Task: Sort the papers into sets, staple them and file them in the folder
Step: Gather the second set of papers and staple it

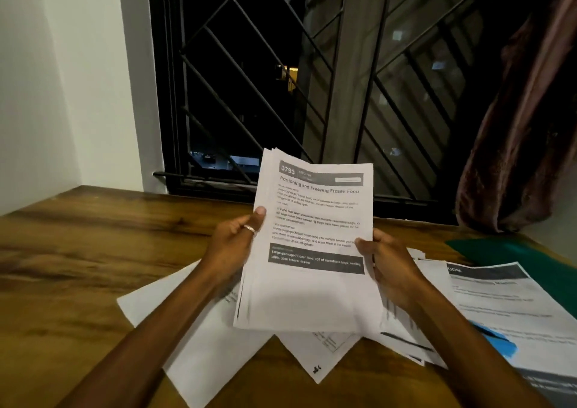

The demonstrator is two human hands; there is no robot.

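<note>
Above the wooden table (pixel 78 245), mid-frame: stack of papers (pixel 312 251), held up and tilted toward the camera, lower edge just over the sheets lying below. Top page is legible: header "3793", title "Portioning and Freezing Frozen Food". Several page edges fan out at the top left corner, so this is a multi-sheet bundle, not squared up.

Grip: the left hand (pixel 232 245) holds the stack's left edge, thumb on the front face, fingers hidden behind; a ring shows on the thumb. The right hand (pixel 390 270) holds the right edge the same way, thumb in front. The two-sided hold likely keeps the bundle flat enough to read the heading and judge which set it belongs to.

On the table beneath, loose sheets (pixel 193 329) spread to the left and more printed pages (pixel 515 307) overlap at right, probably piles being sorted. At far right lies the green folder (pixel 515 257), its near edge covered by those pages, within reach for filing. Blue patch on the right pages: cannot tell what it is. No stapler identifiable.

Judgement: sorting stage; stapling and filing not yet done.
</note>
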